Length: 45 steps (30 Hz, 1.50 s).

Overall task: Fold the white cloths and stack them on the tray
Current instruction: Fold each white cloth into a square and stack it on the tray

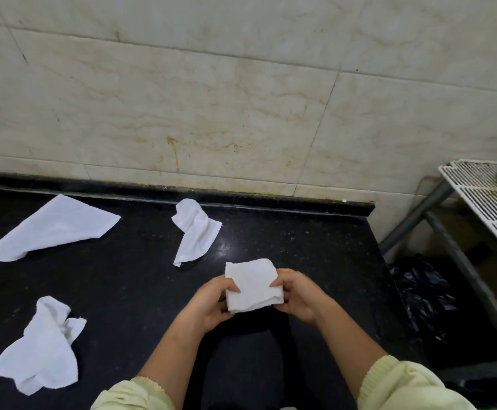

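My left hand (211, 303) and right hand (297, 294) pinch the folded cloth (251, 287) by its sides, lifted at the near edge of the black counter (140, 276), and if either grip slackens, I think the layers could spring open before I set it down.

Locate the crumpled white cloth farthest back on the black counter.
Head view: the crumpled white cloth lies centre-back on the black counter, just beyond and left of the folded white cloth that the left hand and right hand grip.
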### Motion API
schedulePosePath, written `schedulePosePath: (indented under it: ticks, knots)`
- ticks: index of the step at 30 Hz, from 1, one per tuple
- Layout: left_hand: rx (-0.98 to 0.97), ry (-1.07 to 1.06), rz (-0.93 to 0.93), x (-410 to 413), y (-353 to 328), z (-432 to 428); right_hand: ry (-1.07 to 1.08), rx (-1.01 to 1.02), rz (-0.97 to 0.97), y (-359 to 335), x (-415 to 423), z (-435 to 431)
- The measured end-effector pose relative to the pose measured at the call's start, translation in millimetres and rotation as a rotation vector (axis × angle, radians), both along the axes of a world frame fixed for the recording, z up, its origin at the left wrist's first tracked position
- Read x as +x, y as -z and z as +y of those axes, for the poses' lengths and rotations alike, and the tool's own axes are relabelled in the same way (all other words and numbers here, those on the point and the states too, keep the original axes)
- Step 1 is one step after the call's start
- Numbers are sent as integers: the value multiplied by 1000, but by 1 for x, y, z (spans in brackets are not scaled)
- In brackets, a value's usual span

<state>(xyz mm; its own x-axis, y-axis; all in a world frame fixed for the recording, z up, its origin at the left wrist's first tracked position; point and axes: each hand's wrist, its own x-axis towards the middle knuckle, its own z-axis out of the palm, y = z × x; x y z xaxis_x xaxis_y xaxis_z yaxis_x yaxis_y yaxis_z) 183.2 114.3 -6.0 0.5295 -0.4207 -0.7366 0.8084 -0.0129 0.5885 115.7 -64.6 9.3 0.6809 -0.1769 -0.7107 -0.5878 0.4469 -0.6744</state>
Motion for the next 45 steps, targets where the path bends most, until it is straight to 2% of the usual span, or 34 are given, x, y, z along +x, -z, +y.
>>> schedulePosePath:
  ticks: [9, 14, 25, 36, 45]
  knots:
    - [-165, 276, -217, 39, -70, -58, 130, -56, -181, -64, -12, -61]
    - [-154, 420, -334, 40, -110, -111, 147, -177, -249, -111, -29, -110]
    - [-200, 478, -509, -25, -194, -279, 138, -444, -328, -219, -108, -269]
    - [-216, 513, -545, -126, -222, -455, 245, -532, -257, -230, -210, -439]
    - [-167, 467, -632, -167, -219, -538, 364, -613, -201, -217, -249, -510]
